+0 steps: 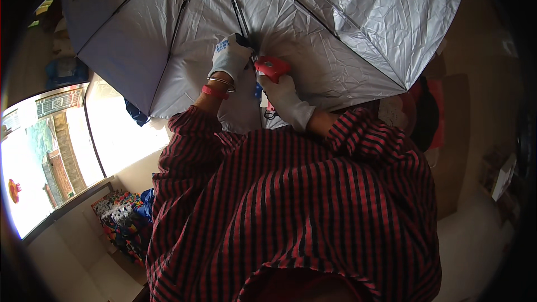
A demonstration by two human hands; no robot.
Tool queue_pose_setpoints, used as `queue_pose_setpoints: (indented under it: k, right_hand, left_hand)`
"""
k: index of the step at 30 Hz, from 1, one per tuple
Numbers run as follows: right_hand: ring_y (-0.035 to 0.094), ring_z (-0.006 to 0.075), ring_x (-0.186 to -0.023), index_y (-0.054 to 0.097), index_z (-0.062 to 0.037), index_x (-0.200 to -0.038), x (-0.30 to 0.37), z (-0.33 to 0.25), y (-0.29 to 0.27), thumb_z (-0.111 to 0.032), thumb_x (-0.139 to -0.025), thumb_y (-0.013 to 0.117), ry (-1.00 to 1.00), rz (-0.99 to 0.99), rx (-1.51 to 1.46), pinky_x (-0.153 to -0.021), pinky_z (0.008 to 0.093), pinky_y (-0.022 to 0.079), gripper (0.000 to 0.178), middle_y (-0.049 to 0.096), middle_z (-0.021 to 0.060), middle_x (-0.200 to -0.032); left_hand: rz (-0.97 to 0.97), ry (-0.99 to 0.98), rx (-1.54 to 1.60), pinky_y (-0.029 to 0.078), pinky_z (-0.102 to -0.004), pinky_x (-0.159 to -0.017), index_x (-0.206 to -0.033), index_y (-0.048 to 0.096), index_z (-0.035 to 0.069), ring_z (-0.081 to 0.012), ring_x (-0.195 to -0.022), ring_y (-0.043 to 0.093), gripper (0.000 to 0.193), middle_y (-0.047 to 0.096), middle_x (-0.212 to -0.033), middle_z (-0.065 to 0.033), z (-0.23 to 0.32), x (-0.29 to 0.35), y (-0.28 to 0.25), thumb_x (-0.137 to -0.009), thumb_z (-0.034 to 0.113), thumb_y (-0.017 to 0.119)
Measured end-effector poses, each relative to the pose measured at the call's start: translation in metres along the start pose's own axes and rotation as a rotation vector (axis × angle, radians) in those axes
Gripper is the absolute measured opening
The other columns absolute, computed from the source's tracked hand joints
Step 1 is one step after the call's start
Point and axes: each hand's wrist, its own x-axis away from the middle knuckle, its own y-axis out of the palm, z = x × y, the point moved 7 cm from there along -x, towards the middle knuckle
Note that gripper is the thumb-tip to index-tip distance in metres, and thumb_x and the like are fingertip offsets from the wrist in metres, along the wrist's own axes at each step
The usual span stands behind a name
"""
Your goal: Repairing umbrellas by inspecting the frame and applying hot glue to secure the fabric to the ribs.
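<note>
An opened umbrella (pixel 313 44) with silver lining and dark ribs spreads across the upper half of the view. My left hand (pixel 230 57), in a white glove with dark fingertips, is closed at the umbrella's middle, where the ribs (pixel 234 2) come together. Just right of it, my gloved right hand (pixel 285 97) is wrapped round a red handheld tool (pixel 272 66), whose exact kind I cannot make out. The tool's tip is close to my left fingers; whether they touch is hidden. Below, between my wrists, hangs a black cord loop (pixel 270 115) beside small blue and pink pieces.
A bright window (pixel 50 156) is at the left. Under it lies a heap of colourful patterned fabric (pixel 120 218). Past the umbrella's right edge are a black item (pixel 426 114) and a red one (pixel 436 106). The umbrella's rib tip (pixel 405 87) sticks out there.
</note>
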Motion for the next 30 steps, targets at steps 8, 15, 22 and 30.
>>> queue_pose_setpoints:
  k: [8,15,22,30]
  right_hand:
    - [0.057,0.0161,-0.064,0.059,0.0001,-0.099,-0.007,0.006,-0.01,-0.028,-0.082,0.066,0.053,-0.032,-0.065,-0.058,0.0354,0.045,0.033,0.059,0.0051,-0.075]
    - [0.062,0.0193,-0.081,0.056,0.0009,-0.115,-0.04,0.019,-0.023,-0.038,-0.08,0.074,0.179,-0.185,-0.028,-0.069,0.036,0.049,0.055,0.064,0.0097,-0.095]
    - [0.064,0.022,-0.087,0.055,-0.001,-0.122,-0.04,0.009,-0.028,-0.037,-0.078,0.076,0.245,-0.213,0.027,-0.076,0.0377,0.05,0.061,0.065,0.011,-0.103]
    - [0.064,0.0171,-0.081,0.059,0.0023,-0.113,-0.031,-0.004,-0.032,-0.026,-0.083,0.073,0.085,-0.293,0.0,-0.07,0.0335,0.051,0.043,0.066,0.0084,-0.094]
  left_hand:
    - [-0.179,-0.071,0.14,0.054,-0.0357,-0.07,-0.089,0.068,0.002,-0.0262,-0.072,0.069,0.023,0.07,-0.078,-0.0159,0.014,-0.003,0.007,-0.076,0.021,0.067]
    - [-0.219,0.104,0.124,0.047,-0.0302,-0.043,-0.078,0.067,0.001,-0.016,-0.048,0.061,0.016,0.066,-0.064,-0.008,0.011,-0.02,0.015,-0.083,0.017,0.066]
    - [-0.266,0.116,0.002,0.054,-0.0329,-0.062,-0.082,0.071,0.009,-0.023,-0.067,0.066,0.01,0.069,-0.077,-0.0097,0.003,-0.027,0.012,-0.073,0.012,0.068]
    - [-0.221,0.151,0.258,0.049,-0.03,-0.049,-0.079,0.069,-0.004,-0.0158,-0.054,0.062,0.022,0.066,-0.066,-0.0071,0.007,-0.025,0.007,-0.076,0.019,0.071]
